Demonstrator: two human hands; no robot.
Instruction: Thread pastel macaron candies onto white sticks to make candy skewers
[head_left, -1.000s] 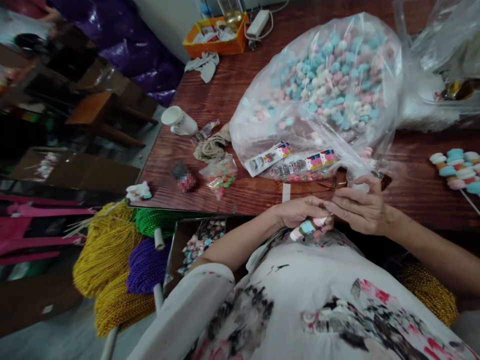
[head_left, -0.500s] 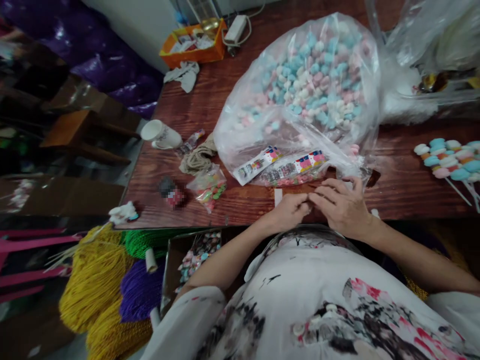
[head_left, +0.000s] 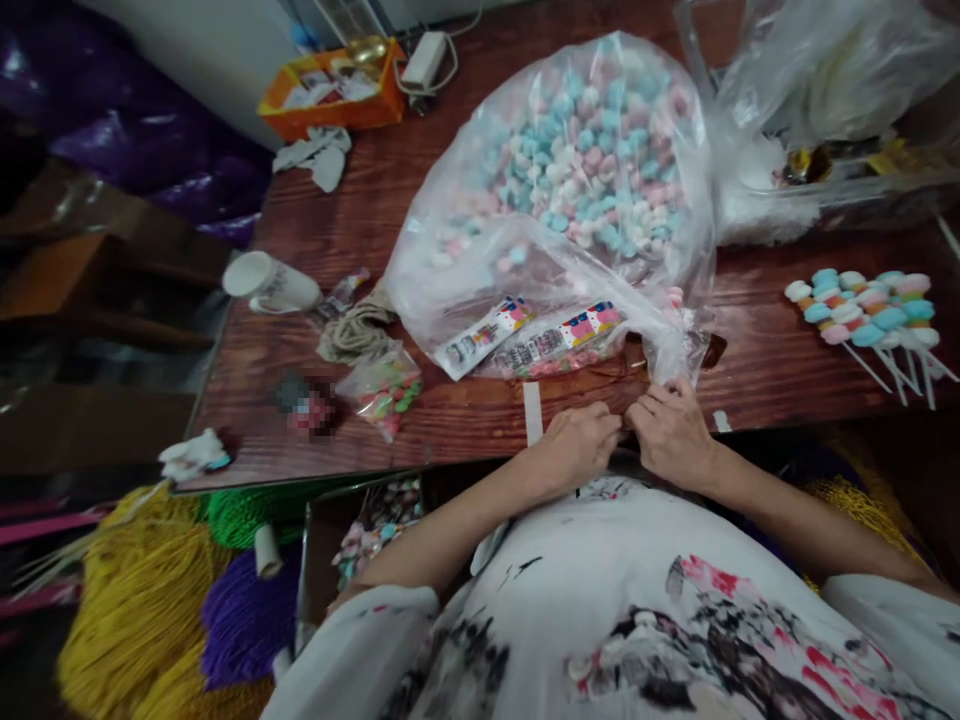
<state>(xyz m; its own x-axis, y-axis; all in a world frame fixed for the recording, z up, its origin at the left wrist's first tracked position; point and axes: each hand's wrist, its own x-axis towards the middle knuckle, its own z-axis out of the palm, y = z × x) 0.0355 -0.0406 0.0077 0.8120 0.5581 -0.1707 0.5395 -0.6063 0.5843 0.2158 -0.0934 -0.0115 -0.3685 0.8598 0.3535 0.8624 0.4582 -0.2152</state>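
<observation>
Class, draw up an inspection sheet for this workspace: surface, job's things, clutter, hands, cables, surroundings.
Surface: reddish-brown wooden table, white strip near its front edge.
Job's things: clear bag of pastel sweets; sweets on sticks to its right.
Clutter: mug, beige cloth, small sweet bag, orange tray.
Hands: left hand and right hand close together, fingers curled; anything held is hidden.
Cables: white cord by the power strip.
Surroundings: yellow cord bundle, purple sack, blurred wooden stool.

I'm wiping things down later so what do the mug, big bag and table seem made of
Mug: probably glazed ceramic, given its smooth white patterned surface. Big bag: thin, glossy plastic, see-through and creased. Table: wood or laminate, slightly shiny, with reddish-brown grain.
</observation>
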